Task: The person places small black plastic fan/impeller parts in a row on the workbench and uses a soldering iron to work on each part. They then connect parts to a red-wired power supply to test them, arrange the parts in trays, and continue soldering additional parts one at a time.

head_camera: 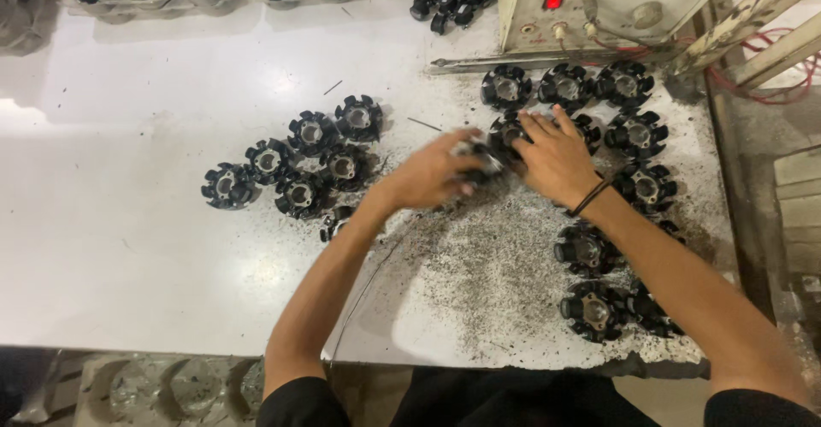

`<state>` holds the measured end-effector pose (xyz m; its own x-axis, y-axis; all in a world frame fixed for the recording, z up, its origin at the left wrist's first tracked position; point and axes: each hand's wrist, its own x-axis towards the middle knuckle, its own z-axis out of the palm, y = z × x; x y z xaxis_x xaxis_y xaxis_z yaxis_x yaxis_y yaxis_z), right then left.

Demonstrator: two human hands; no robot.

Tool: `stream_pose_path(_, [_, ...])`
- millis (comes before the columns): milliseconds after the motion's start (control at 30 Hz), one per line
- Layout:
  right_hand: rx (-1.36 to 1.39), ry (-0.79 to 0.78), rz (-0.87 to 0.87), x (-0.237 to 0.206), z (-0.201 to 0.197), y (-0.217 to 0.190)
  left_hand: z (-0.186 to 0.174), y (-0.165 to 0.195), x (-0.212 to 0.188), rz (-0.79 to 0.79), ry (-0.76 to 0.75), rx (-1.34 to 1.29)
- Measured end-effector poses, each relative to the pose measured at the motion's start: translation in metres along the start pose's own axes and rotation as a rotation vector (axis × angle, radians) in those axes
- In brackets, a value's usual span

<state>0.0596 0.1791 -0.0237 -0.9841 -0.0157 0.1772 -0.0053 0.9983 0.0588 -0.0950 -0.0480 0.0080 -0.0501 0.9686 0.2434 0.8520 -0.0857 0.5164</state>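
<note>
Both hands meet near the middle of the white tabletop. The left hand has its fingers curled around a blurred black toothed part, while the right hand lies with fingers spread across another black part just beside it. More such parts sit in a cluster to the left, and dark grit speckles the surface.

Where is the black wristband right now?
In the head view, the black wristband sits on the right hand's wrist, right of centre on the white table, beside a black toothed stator core.
</note>
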Motion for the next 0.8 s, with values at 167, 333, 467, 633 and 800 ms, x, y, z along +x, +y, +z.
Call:
stream_pose_path(167, [0.168, 0.036, 0.014, -0.028, -0.022, -0.023, 0.034, 0.024, -0.013, 0.085, 0.115, 0.101])
stream_pose_path(333, [0.214, -0.052, -0.063, -0.088, -0.049, -0.066, -0.012, -0.075, -0.049, -0.709, 0.271, 0.654])
stream_pose_path(467, [0.185, -0.029, -0.072, -0.075, -0.041, -0.061, -0.023, -0.093, -0.059, -0.727, 0.202, 0.585])
stream_pose_path(633, [0.180, -0.014, -0.068, -0.052, -0.031, -0.048, -0.003, -0.010, -0.051, -0.620, 0.073, 0.222])
stream_pose_path(800, [0.091, -0.066, -0.049, -0.062, -0.045, -0.057, 0.068, 0.112, -0.062, -0.261, 0.090, 0.089])
